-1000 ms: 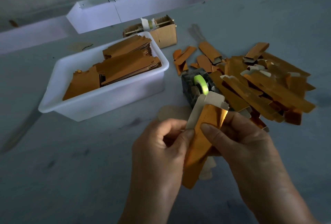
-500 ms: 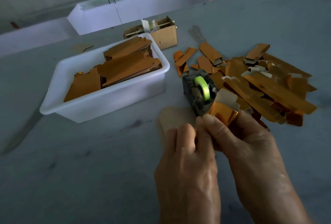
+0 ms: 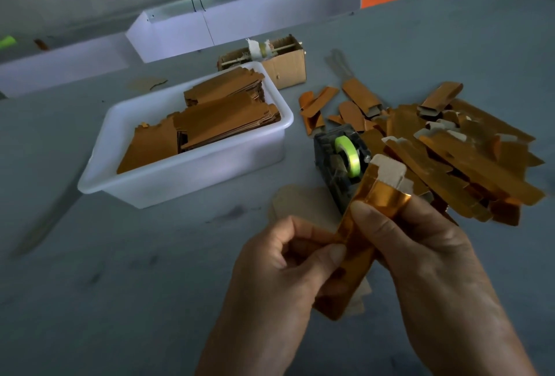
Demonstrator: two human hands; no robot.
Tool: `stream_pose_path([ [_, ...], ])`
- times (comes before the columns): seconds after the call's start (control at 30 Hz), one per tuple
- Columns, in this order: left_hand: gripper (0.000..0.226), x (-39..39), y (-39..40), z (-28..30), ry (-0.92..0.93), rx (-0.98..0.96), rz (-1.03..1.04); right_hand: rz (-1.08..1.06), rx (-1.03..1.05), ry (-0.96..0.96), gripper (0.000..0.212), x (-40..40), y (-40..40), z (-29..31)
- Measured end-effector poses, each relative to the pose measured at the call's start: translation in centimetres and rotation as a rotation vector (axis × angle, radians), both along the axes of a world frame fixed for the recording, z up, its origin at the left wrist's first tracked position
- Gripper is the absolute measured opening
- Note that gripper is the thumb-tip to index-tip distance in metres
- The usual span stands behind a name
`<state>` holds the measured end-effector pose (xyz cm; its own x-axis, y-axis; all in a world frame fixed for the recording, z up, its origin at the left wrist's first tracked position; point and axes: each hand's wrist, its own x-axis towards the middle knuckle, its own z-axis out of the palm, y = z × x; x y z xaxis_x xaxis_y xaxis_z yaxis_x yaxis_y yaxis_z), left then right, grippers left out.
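left hand [image 3: 279, 258]: pinching gold box [image 3: 357, 243] mid-length
right hand [image 3: 420, 249]: gripping its top, just in front of tape dispenser [image 3: 339, 165]

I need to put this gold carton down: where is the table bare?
Bare: the table in front of the white tub, left of the left hand gripping the gold carton. Crowded at right: tape dispenser, pile of gold cartons.

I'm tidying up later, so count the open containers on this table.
2: a white plastic tub left of the tape dispenser, and a small cardboard box behind the tub's far corner. The gold pile could hide others.
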<state>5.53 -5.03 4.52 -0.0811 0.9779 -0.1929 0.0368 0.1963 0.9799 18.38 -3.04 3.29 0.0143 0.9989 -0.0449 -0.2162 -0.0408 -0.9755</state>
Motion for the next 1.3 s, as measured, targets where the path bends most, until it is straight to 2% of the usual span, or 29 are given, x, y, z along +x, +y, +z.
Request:
stream_pose_path([
  [0.1, 0.021, 0.0, 0.1, 0.0, -0.081, -0.010, -0.102, 0.021, 0.010, -0.134, 0.038, 0.5, 0.3, 0.3],
  [0.17, 0.028, 0.5, 0.2, -0.2, -0.031, 0.027, -0.063, 0.023, 0.042, -0.263, 0.041, 1.0, 0.5, 0.8],
  [0.2, 0.025, 0.8, 0.3, -0.4, -0.044, 0.039, -0.014, -0.006, 0.068, -0.320, 0.041, 1.5, 0.7, 1.0],
  [0.27, 0.012, 1.0, 0.6, -0.6, -0.122, 0.021, 0.102, -0.137, 0.113, -0.428, 0.035, 2.9, 1.2, 1.1],
  [0.37, 0.011, 0.5, 0.6, -1.0, -0.166, 0.022, 0.183, -0.280, 0.111, -0.520, 0.016, 5.9, 2.5, 0.4],
  [0.53, 0.014, 0.0, 0.7, -2.1, -0.214, -0.028, 0.173, -0.135, 0.006, -0.593, 0.014, 7.5, 3.4, -0.8],
  [0.63, 0.011, 0.5, 0.7, -2.1, -0.273, -0.031, 0.174, -0.074, 0.056, -0.666, 0.012, 6.4, 3.5, -0.6],
  [0.73, 0.018, 1.1, 1.0, -1.9, -0.323, -0.015, 0.182, -0.105, 0.128, -0.776, 0.007, 5.6, 3.9, -0.3],
  [0.87, 0.017, 2.0, 1.5, -1.7, -0.474, -0.027, 0.165, -0.032, 0.165, -0.980, 0.022, 4.7, 4.2, -0.2],
  [0.93, 0.019, 2.4, 1.8, -1.7, -0.504, -0.027, 0.149, 0.007, 0.123, -1.007, 0.021, 4.4, 4.4, -0.3],
  [1.07, 0.034, 3.0, 2.1, -2.0, -0.354, 0.004, 0.206, 0.022, 0.082, -0.988, 0.007, 4.1, 4.8, -0.6],
  [1.23, 0.015, 3.2, 2.5, -2.3, -0.289, 0.044, 0.211, 0.008, 0.037, -0.961, 0.016, 4.0, 5.1, -1.0],
  [1.3, 0.013, 3.3, 2.6, -2.4, -0.280, 0.037, 0.190, 0.008, 0.043, -0.911, 0.009, 4.0, 5.1, -0.9],
])
